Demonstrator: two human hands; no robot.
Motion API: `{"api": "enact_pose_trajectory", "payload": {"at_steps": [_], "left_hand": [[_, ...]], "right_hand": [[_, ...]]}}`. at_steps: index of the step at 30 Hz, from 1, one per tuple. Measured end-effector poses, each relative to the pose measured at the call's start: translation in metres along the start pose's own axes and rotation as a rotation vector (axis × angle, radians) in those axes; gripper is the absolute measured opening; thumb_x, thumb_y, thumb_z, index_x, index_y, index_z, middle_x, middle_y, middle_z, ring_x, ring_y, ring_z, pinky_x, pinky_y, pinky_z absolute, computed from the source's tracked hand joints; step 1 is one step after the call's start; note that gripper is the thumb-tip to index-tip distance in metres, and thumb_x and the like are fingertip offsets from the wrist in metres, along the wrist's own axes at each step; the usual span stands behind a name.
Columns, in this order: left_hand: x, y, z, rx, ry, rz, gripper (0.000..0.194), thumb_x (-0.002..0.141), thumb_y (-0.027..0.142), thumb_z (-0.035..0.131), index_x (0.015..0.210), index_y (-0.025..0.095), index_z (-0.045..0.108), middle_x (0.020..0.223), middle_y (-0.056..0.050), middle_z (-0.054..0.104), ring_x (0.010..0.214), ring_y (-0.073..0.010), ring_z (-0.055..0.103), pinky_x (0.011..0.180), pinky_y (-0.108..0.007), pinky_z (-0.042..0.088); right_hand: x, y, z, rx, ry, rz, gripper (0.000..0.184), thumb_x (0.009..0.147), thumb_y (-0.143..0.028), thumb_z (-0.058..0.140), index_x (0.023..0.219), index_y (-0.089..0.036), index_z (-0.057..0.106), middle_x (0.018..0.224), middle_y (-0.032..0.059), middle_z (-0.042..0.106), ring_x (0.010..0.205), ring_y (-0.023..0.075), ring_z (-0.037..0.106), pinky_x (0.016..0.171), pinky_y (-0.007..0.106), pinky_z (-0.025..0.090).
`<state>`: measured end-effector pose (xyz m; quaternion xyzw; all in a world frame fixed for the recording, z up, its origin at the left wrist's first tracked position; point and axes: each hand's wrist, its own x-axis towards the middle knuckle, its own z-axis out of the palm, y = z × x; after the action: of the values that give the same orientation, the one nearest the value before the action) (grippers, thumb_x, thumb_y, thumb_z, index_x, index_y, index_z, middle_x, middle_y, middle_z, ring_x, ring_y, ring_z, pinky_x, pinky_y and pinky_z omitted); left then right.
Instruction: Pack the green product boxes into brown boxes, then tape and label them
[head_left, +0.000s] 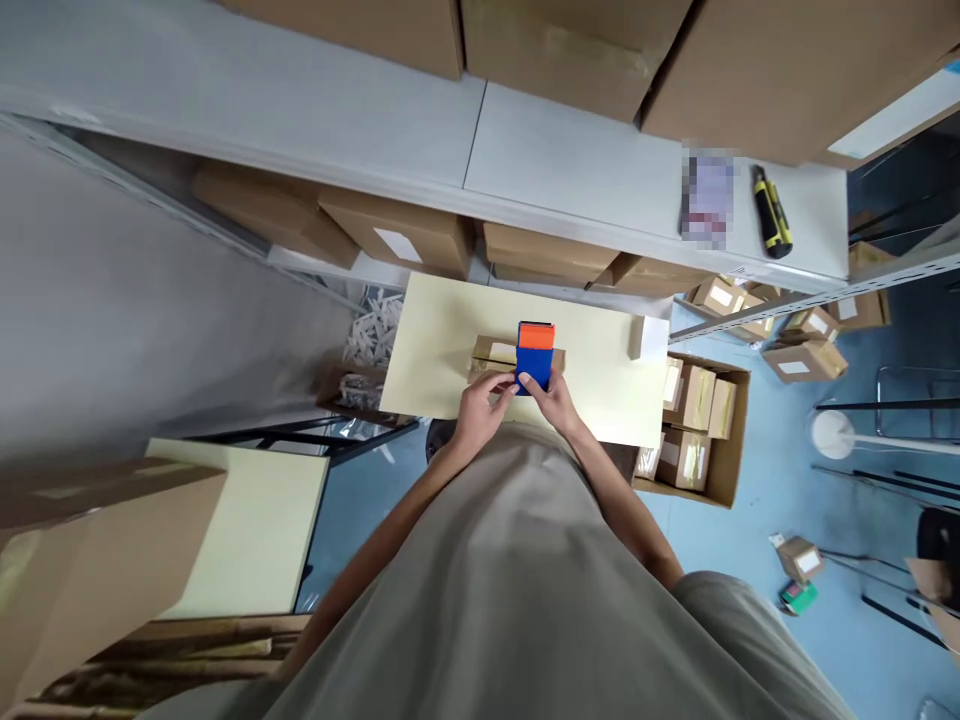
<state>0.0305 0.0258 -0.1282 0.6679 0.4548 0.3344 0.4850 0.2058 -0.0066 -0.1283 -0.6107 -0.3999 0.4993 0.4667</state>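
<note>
Above the pale yellow tabletop [442, 310] is a flat blue-and-orange item [535, 358], with a blue body, an orange band and a thin dark edge at its far end. I cannot make out its exact kind. My right hand [555, 403] grips its near right side, the thumb lying across the blue face. At the near left corner, my left hand [481, 410] has its fingers drawn together against the item. Partly hidden beneath it, a small cardboard box [484, 365] with clear tape and a white label lies on the tabletop.
A small white box [649, 338] stands at the table's right end. Beside the table, an open carton [739, 440] holds several taped boxes. A yellow-and-black utility knife [771, 212] rests on the grey shelf [570, 160] ahead. Large cartons [555, 50] line that shelf.
</note>
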Motion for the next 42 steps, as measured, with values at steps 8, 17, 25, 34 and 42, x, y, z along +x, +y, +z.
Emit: {"api": "enact_pose_trajectory", "payload": {"at_steps": [8,17,25,34,42], "left_hand": [[0.023,-0.004,-0.035,-0.044,0.003,-0.087,0.046,0.100,0.054,0.078,0.133,0.022,0.077,0.129,-0.010,0.081,0.109,-0.0225,0.077,0.092,-0.034,0.063],[0.053,0.038,-0.073,0.011,-0.128,0.082,0.049,0.094,0.057,0.089,0.129,0.024,0.081,0.125,-0.006,0.077,0.120,-0.0262,0.071,0.107,-0.041,0.059],[0.044,0.072,-0.090,0.143,-0.215,0.238,0.039,0.101,0.053,0.084,0.134,0.032,0.081,0.127,-0.007,0.079,0.123,-0.0267,0.069,0.110,-0.044,0.058],[0.039,0.088,-0.103,0.156,-0.314,0.313,0.024,0.103,0.045,0.083,0.124,0.033,0.084,0.117,-0.004,0.083,0.113,-0.0250,0.072,0.103,-0.042,0.058],[0.037,0.098,-0.109,0.048,-0.320,0.199,0.027,0.106,0.053,0.076,0.111,0.027,0.083,0.109,-0.005,0.083,0.108,-0.0239,0.074,0.100,-0.040,0.060]], "right_hand": [[-0.010,0.006,-0.012,0.020,-0.130,0.083,0.072,0.091,-0.085,0.076,0.128,-0.023,0.064,0.112,0.0095,0.078,0.098,0.0271,0.074,0.092,0.044,0.064],[-0.023,-0.013,-0.039,-0.370,-0.251,-0.015,0.058,0.098,-0.076,0.074,0.121,-0.024,0.062,0.100,0.0058,0.072,0.084,0.0248,0.066,0.082,0.041,0.060],[-0.033,-0.027,-0.055,-0.669,-0.280,-0.205,0.052,0.110,-0.073,0.058,0.129,-0.026,0.052,0.104,0.0081,0.068,0.085,0.0272,0.068,0.079,0.044,0.063],[-0.036,-0.048,-0.067,-0.801,-0.329,-0.388,0.039,0.114,-0.054,0.060,0.139,-0.025,0.049,0.115,0.0144,0.072,0.108,0.0353,0.073,0.091,0.053,0.067],[-0.041,-0.060,-0.063,-0.847,-0.367,-0.441,0.035,0.107,-0.044,0.066,0.132,-0.024,0.053,0.106,0.0110,0.073,0.099,0.0325,0.072,0.085,0.049,0.066]]}}
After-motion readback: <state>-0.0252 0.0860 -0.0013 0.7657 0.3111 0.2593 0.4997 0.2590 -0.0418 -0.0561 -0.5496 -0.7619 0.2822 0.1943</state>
